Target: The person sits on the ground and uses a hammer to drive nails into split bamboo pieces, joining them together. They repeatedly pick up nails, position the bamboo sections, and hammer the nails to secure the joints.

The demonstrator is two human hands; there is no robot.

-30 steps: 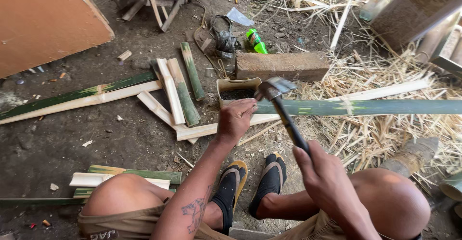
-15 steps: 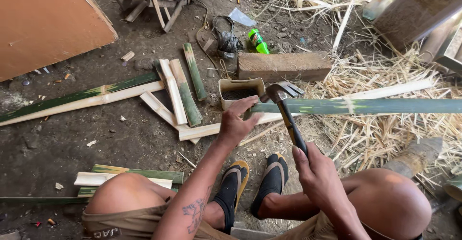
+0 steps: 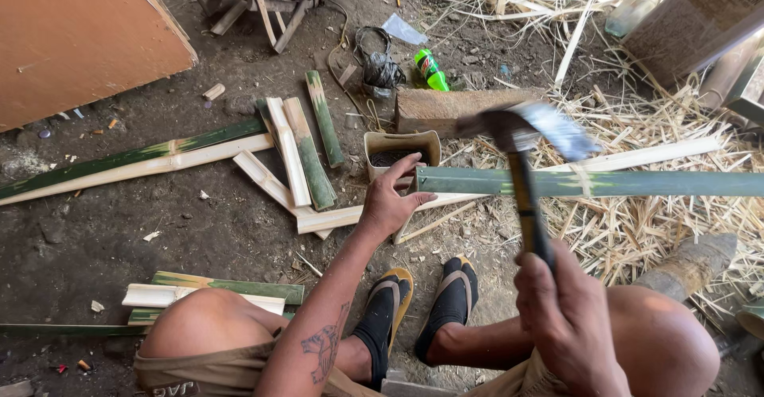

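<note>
Left hand (image 3: pixel 391 203): open, fingers spread, palm pressed on the near end of the green bamboo pole (image 3: pixel 589 183); not wrapped around it.
Right hand (image 3: pixel 567 311): fist closed on the handle of the hatchet (image 3: pixel 521 130); head raised and blurred above the pole.
Pole position: flat across the straw (image 3: pixel 637 230), running right from the left hand, in front of the wooden block (image 3: pixel 446 109).
Hazard: blade close to the left fingers; likely injury from a stray strike.
Secondary hazard: pole rolling under the flat palm, deflecting the blade toward the sandalled feet (image 3: pixel 422 309).
</note>
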